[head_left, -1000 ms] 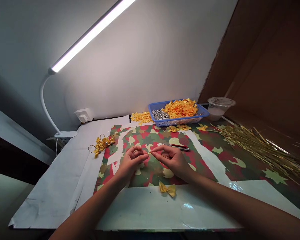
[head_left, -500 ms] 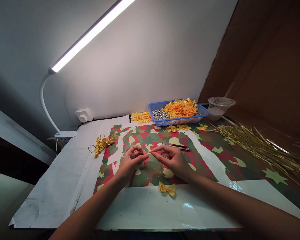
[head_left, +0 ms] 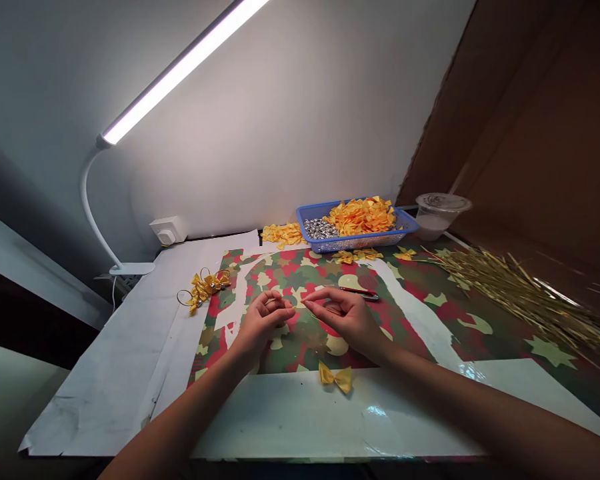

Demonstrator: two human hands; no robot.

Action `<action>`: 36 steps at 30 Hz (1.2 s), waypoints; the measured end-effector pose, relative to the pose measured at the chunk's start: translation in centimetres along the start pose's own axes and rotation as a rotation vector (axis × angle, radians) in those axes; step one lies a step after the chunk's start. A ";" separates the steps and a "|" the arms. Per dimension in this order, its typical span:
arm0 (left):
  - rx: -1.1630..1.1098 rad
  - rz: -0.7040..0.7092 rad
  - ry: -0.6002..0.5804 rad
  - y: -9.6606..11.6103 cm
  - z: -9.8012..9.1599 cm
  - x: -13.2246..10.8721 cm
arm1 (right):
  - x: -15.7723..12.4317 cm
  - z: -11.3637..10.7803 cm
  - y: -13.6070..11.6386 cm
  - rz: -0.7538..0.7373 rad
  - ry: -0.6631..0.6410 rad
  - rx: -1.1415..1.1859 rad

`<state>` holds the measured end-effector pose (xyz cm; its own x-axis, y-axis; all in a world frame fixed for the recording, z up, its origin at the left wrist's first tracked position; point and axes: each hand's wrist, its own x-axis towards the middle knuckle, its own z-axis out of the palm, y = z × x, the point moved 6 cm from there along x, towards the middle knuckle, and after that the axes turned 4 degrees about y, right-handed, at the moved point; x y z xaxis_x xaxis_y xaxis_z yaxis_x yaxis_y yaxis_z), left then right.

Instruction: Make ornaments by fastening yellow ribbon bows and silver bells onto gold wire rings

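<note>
My left hand (head_left: 264, 322) and my right hand (head_left: 344, 319) hover over a camouflage-patterned paper mat (head_left: 305, 347), with curled fingers pointing at each other. A small gap separates the fingertips. Whatever they pinch is too thin to make out. Below them, at the mat's near edge, lies a yellow ribbon bow (head_left: 335, 378). A red-handled small tool (head_left: 359, 293) rests just beyond my right hand. To the left of my left hand sits a gold ribbon ornament with loops and beads (head_left: 203, 290).
At the back stands a blue plastic basket (head_left: 330, 245) holding silver beads (head_left: 320, 229) and orange ribbon pieces (head_left: 363, 217). Yellow bows (head_left: 281, 234) lie beside it. Gold tinsel strands (head_left: 515, 287) spread right, below a plastic cup (head_left: 443, 213). A white clamp lamp (head_left: 180, 73) arches overhead.
My fingertips have drawn slightly apart, and the small yellow bit seen between them earlier no longer shows. The bow and other objects on the mat have not moved.
</note>
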<state>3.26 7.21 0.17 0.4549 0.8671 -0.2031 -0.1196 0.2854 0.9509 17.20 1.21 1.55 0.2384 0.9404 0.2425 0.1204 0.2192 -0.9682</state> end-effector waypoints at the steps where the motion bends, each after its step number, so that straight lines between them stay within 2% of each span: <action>1: 0.001 0.001 0.002 0.0 0.0 0.0 | 0.0 0.0 0.0 0.001 0.001 -0.002; 14: 0.001 0.062 -0.002 0.6 0.1 -0.1 | 0.0 -0.1 0.2 0.003 0.005 0.000; 36: 0.024 0.061 0.004 0.7 -0.1 0.0 | 0.0 -0.4 0.1 0.009 0.030 0.024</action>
<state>3.09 7.43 0.80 0.4442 0.8840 -0.1456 -0.1254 0.2222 0.9669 17.62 1.14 1.45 0.2686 0.9341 0.2351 0.0954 0.2171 -0.9715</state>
